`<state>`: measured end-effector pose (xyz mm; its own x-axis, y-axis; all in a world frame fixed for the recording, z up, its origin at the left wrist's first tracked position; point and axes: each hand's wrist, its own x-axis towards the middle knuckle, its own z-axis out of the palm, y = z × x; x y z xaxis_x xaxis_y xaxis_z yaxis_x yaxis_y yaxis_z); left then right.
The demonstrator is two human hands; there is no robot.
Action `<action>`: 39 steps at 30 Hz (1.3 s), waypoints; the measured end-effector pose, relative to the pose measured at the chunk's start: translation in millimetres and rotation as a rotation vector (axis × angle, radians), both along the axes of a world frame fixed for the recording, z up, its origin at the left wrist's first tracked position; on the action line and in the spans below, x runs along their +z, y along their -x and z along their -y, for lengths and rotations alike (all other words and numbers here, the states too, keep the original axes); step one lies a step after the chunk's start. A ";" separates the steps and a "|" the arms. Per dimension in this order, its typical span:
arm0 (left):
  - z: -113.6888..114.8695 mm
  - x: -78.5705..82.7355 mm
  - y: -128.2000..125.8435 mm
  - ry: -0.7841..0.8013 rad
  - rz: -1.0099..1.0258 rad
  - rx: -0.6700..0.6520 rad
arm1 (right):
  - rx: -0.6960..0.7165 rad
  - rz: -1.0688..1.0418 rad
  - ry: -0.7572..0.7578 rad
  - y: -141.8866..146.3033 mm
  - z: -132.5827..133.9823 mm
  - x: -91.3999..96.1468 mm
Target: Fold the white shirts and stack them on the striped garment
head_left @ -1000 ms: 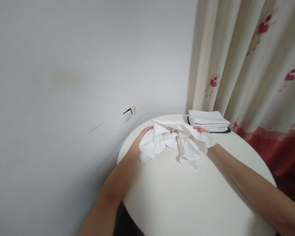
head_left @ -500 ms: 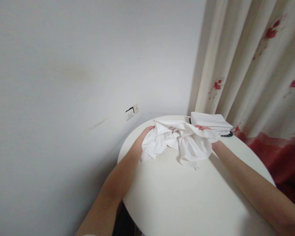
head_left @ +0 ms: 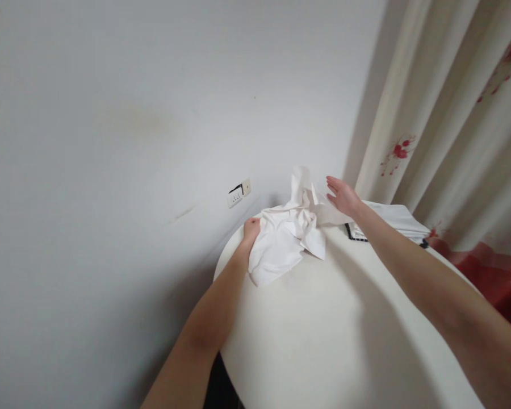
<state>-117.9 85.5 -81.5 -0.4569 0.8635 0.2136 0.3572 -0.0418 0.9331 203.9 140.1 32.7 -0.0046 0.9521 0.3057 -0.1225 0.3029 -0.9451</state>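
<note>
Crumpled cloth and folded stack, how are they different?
The cloth is rumpled, with creases and loose edges; the stack is folded neatly into layers.
Part of the cloth sticks up, while the stack lies flat.
The left hand grips the cloth; it is not on the stack.
Both are white, and both are on the round table.
</note>
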 end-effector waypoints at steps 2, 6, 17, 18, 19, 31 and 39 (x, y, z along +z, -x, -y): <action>-6.0 -3.3 7.3 0.040 -0.044 -0.002 | -0.082 0.057 -0.120 3.2 4.1 -9.6; -9.4 -7.7 14.7 0.060 -0.178 0.025 | -0.331 0.280 -0.550 -7.2 19.5 -31.2; 18.1 8.3 -22.6 -0.046 -0.585 -0.271 | -0.209 0.970 -0.396 10.6 96.4 -111.5; 21.1 6.5 -27.9 -0.044 -0.607 -0.295 | -0.180 1.021 -0.372 17.4 103.9 -118.3; 23.6 4.5 -32.3 -0.040 -0.627 -0.309 | -0.166 1.060 -0.337 24.0 109.6 -123.8; 11.6 8.1 -17.5 -0.093 -0.520 -0.098 | -0.487 0.795 -0.097 -15.9 74.5 -91.5; 13.5 12.6 -20.2 -0.199 -0.423 -0.066 | -0.526 0.460 -0.033 -100.8 75.3 -63.8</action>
